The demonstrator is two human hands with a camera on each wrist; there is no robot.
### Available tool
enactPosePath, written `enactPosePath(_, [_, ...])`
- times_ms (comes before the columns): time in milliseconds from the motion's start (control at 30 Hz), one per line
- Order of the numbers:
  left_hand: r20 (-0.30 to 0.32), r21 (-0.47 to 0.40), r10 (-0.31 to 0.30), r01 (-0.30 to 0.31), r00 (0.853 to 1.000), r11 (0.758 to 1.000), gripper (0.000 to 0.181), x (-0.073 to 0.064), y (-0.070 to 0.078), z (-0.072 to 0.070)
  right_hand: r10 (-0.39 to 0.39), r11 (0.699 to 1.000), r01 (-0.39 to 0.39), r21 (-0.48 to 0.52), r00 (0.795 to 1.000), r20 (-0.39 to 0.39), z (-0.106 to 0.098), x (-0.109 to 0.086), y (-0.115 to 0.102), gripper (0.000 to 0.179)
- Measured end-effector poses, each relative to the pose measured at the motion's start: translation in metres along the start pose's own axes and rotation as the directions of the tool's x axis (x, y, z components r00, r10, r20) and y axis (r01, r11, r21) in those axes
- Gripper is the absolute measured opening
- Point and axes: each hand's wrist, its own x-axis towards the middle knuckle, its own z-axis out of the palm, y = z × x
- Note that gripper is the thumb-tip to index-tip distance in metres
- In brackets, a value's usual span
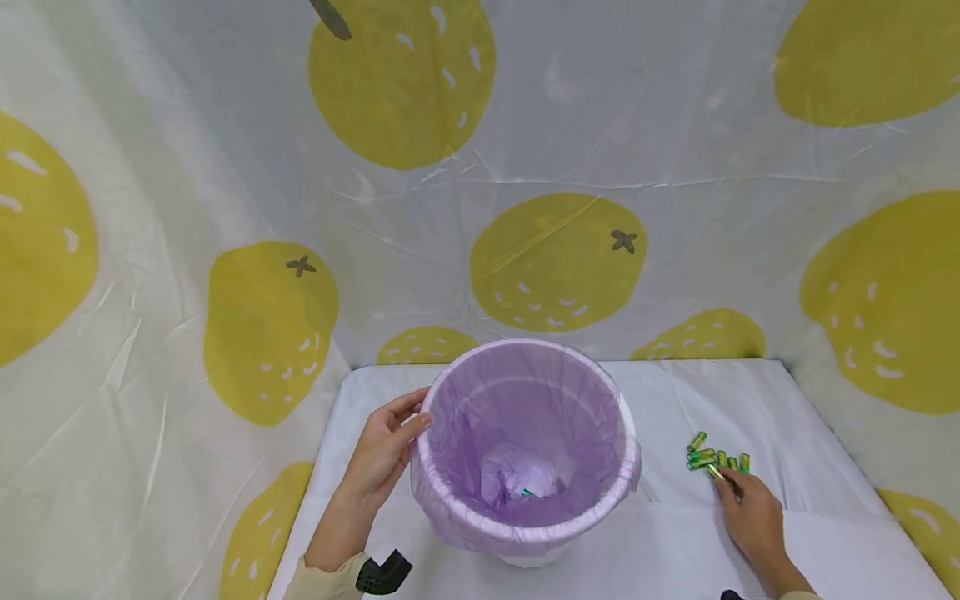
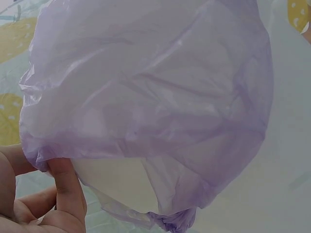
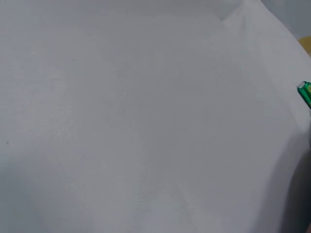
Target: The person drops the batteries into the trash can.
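Holds the bin [image 1: 525, 535] with the left grip [image 1: 381, 454] and seemingly pinches 1 battery [image 1: 715, 472] in the right grip [image 1: 753, 510], probably early, with a green item [image 1: 528, 492] inside and batteries [image 1: 702, 456] left on the bench [image 1: 675, 550].

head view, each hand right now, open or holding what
Left hand: holding the lined bin by its rim.
Right hand: closed, pinching a green battery.

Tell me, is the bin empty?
Not empty. In the head view, a small green thing shows near the bottom of the bin, inside its purple bag.
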Motion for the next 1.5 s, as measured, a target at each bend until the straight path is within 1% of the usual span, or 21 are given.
enactPosePath(233, [0.002,0.004,0.011,-0.011,1.000,1.000,0.047,0.000,0.000,0.000,-0.014,1.000,0.014,0.015,0.999,-0.035,-0.009,0.002,0.001,0.025])
enactPosePath(400, [0.010,0.001,0.009,-0.009,1.000,1.000,0.048,0.000,0.000,0.000,-0.029,1.000,0.029,0.001,0.999,-0.026,-0.015,0.004,0.000,0.024])
enactPosePath(533, [0.014,0.000,0.010,-0.010,1.000,1.000,0.048,0.001,-0.001,0.000,-0.077,0.997,0.077,-0.004,0.997,-0.028,-0.020,0.008,-0.001,0.023])
enactPosePath(667, [0.010,0.004,0.012,-0.012,1.000,1.000,0.048,0.002,-0.001,-0.001,-0.154,0.988,0.155,0.021,0.987,-0.050,-0.023,0.011,-0.001,0.022])
enactPosePath(733, [0.005,0.004,0.010,-0.010,1.000,1.000,0.047,0.002,-0.001,-0.001,-0.176,0.984,0.178,0.027,0.983,-0.057,-0.024,0.012,-0.002,0.022])
enactPosePath(900, [-0.003,-0.002,0.004,-0.004,1.000,1.000,0.046,0.001,-0.001,0.000,-0.178,0.984,0.178,0.015,0.983,-0.041,-0.029,0.015,-0.007,0.022])
enactPosePath(967, [-0.001,-0.004,0.002,-0.002,1.000,1.000,0.046,0.001,0.000,0.000,-0.199,0.980,0.199,0.016,0.979,-0.046,-0.030,0.017,-0.010,0.022])
enactPosePath(1100, [0.002,-0.003,0.002,-0.002,1.000,1.000,0.047,0.000,0.000,0.001,-0.281,0.958,0.285,0.033,0.956,-0.084,-0.032,0.021,-0.015,0.023])
enactPosePath(1200, [0.000,-0.002,0.002,-0.002,1.000,1.000,0.047,0.000,0.001,0.001,-0.313,0.948,0.316,0.035,0.947,-0.078,-0.033,0.023,-0.021,0.022])
enactPosePath(1333, [-0.005,-0.002,0.001,-0.001,1.000,1.000,0.047,0.001,0.000,0.001,-0.308,0.949,0.311,0.047,0.949,-0.064,-0.036,0.024,-0.031,0.021])
enactPosePath(1500, [-0.002,0.000,0.000,0.000,1.000,1.000,0.047,0.000,0.000,0.001,-0.307,0.944,0.315,0.098,0.947,-0.092,-0.041,0.026,-0.041,0.022])
